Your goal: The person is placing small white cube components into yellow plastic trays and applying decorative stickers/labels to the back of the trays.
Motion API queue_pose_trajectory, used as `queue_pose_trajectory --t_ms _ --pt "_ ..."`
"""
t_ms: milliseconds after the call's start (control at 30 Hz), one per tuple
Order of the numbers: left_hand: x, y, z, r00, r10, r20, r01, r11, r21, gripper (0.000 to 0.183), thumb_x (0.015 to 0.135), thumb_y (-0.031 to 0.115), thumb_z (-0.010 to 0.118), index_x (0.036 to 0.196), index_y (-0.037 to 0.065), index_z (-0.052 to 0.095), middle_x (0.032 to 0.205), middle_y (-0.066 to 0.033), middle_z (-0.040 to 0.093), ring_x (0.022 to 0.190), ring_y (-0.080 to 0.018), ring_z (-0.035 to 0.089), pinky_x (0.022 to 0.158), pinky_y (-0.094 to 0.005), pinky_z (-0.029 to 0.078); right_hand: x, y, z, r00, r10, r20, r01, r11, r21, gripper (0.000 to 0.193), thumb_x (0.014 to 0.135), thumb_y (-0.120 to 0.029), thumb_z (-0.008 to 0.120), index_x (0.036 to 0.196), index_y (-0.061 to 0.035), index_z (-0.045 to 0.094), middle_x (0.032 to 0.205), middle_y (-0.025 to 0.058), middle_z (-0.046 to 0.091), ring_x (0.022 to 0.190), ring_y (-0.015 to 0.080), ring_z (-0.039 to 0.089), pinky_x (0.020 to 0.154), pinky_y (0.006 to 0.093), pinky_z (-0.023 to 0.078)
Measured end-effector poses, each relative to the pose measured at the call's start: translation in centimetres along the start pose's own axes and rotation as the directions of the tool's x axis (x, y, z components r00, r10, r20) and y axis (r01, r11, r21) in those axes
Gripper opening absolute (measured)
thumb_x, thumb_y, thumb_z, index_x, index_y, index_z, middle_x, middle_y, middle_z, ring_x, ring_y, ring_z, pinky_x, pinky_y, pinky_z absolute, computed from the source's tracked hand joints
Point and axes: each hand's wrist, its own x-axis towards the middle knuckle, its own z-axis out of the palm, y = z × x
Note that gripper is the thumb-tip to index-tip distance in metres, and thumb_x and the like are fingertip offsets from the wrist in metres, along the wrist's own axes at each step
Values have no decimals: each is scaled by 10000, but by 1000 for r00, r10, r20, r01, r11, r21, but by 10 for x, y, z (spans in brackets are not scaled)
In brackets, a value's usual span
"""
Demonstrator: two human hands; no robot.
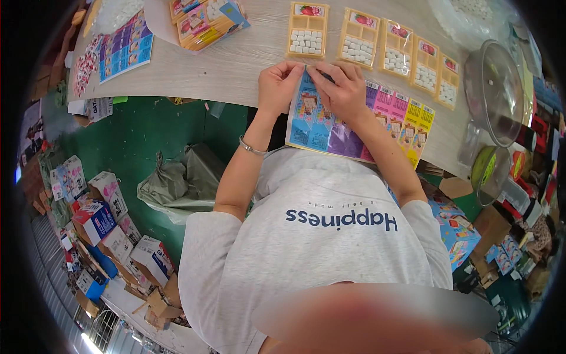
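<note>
A colourful printed label sheet, in blue, purple, pink and yellow strips, lies at the table's near edge against my shirt. My left hand pinches its top left corner between thumb and fingers. Right beside it, my right hand is closed on the same top edge, its fingers bent over the blue strip. What lies between the fingertips is too small to make out. Just beyond my hands stand several yellow compartment trays in a slanting row. Each holds small white pieces and a strawberry picture card.
At the back left, a carton holds stacked yellow trays. Another blue and purple sheet lies by scattered red-and-white bits. On the right are a clear round tub and a bag of white pieces. A grey-green bag sits on the floor.
</note>
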Motion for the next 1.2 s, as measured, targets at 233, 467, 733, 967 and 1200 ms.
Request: queue_pose_trajectory --t_ms 233,467,733,967,1200 --pt "4 5 5 999 -34 8 34 999 8 146 956 119 655 972 -15 710 811 -10 702 701 -43 599 636 -212 494 6 0 -22 999 -3 52 1 999 50 183 720 -115 741 899 -141 715 947 25 610 865 248 569 782 366 459" --pt "1 -3 9 891 438 -116 -276 727 629 140 1011 150 555 1012 43 646 842 -71 682 713 -198 645 667 -320 511 55 -39 -187 643 -447 622 -404 492 771 93 764 -58 660 727 -88 581 780 62 640 684 256 627 598 356 488" --pt "-30 47 -8 890 422 171 -370 450 813 581 817 286 749 1300 74 507 1274 -208 535 1177 -387 533 929 -446 500 78 -21 -180 923 -127 363 -299 356 885 289 693 19 806 723 -87 539 730 117 688 624 203 644 557 278 483" --pt "-73 120 -10 749 232 621 -210 972 -109 862 776 310 865 1443 -11 425 1399 -145 523 1249 -239 542 1043 -402 445 85 -26 -129 774 347 530 -618 225 753 310 724 149 739 849 -44 530 874 62 638 760 100 598 645 216 479" --pt "-39 101 -13 988 -110 112 124 985 -123 234 904 154 744 1045 -22 682 863 -57 719 743 -110 667 669 -235 527 59 -12 -93 631 563 534 -688 88 720 309 764 116 751 891 -51 523 845 31 623 749 68 601 639 194 493"
